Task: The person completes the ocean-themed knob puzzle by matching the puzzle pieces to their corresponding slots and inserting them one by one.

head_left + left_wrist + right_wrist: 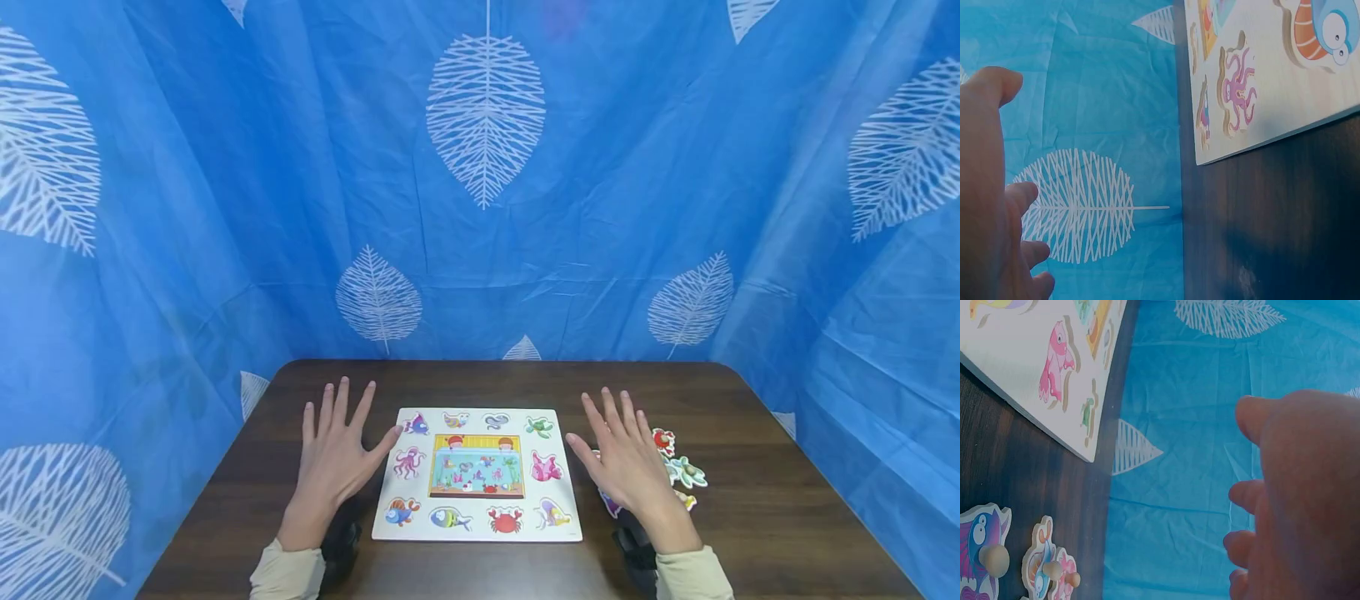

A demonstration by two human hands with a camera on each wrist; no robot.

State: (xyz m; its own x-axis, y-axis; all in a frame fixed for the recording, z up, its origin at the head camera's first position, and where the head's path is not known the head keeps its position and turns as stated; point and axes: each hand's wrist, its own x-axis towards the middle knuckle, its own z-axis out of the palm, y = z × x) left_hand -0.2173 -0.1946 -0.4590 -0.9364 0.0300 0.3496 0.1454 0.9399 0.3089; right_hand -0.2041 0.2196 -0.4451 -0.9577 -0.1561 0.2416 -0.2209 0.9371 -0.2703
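Note:
A wooden puzzle board (477, 517) with sea-animal recesses around a fish-tank picture lies on the table between both hands. My left hand (335, 458) is spread out at its left side, thumb near the board's upper left edge, holding nothing. On the other side my right hand (626, 462) is spread likewise, above loose puzzle pieces it partly hides. Among those pieces are a red crab piece (663, 442) and a green turtle piece (688, 472). In the right wrist view, a purple fish piece (975, 556) and a blue-and-orange piece (1038, 559) carry round wooden knobs.
The dark wooden table (780, 517) has rounded far corners. A blue cloth (600, 208) with white leaf prints hangs behind it and along both sides. Dark wrist straps (341, 546) sit at the wrists beside beige sleeves (288, 573).

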